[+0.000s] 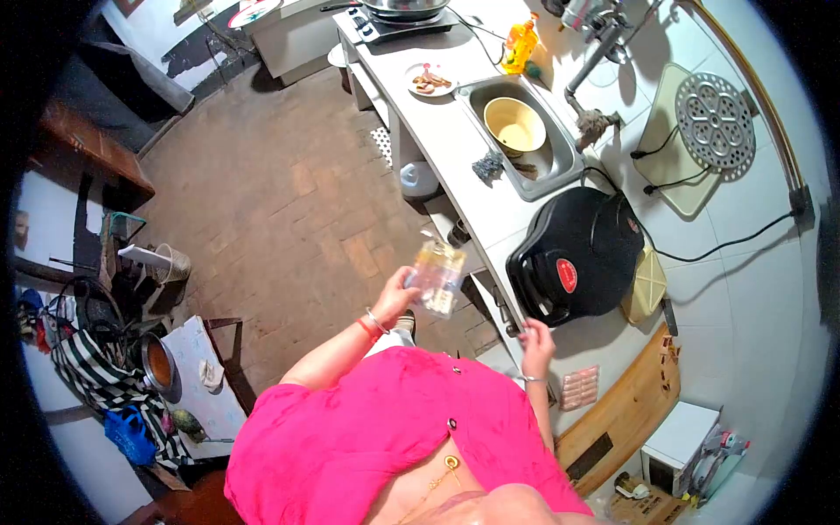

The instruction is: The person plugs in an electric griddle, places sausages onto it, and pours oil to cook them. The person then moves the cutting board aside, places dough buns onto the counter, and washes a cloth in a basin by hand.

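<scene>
White countertop [442, 136]: off its front edge, left hand [395, 296] pinches a yellowish plastic packet [438, 273]; right hand [537, 348] bunched, any hold unclear.

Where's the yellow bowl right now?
In the head view, the yellow bowl sits in the metal sink at upper right, near the orange bottle.

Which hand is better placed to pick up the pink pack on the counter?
Probably the right hand: it is nearer the pink pack, beside the counter, though whether it already grips something is unclear. The left hand is farther off and holding a packet.
</scene>
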{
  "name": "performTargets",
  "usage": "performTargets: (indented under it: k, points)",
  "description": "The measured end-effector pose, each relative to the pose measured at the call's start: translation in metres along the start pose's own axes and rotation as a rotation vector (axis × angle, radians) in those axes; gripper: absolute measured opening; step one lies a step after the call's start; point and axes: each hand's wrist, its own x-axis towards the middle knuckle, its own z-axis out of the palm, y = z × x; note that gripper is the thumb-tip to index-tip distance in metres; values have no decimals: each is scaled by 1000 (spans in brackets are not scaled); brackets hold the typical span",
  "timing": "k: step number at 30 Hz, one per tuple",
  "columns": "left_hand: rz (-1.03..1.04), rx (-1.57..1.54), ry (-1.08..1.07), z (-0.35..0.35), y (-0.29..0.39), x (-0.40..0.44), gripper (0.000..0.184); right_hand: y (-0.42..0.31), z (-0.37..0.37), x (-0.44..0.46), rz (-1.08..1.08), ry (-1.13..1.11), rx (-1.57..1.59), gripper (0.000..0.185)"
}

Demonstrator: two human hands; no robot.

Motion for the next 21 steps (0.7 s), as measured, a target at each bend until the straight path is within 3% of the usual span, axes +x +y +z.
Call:
performTargets:
  k: [4,6,8,10,14,19,21]
  points:
    - [37,-79,89,-67,41,-6,41,-50,84,19,-57,-276,-102,22]
    - [21,-116,141,-82,64,-15,48,-45,101,31,-302,-305,-220,20]
    - [96,-239,149,-113,44,-9,40,-64,103,41,-292,-316,-304,17]
    - [140,-359,206,-125,40,-2,24,-80,99,55,-285,-241,-295,14]
    - [153,-412,160,-147,32,35,13,-88,94,94,-169,-66,-17,14]
    - [80,-465,188,-147,47,88,10,-107,96,128,-63,-46,192,16]
    - [153,-399,155,-139,60,112,11,-104,101,142,-65,-37,175,16]
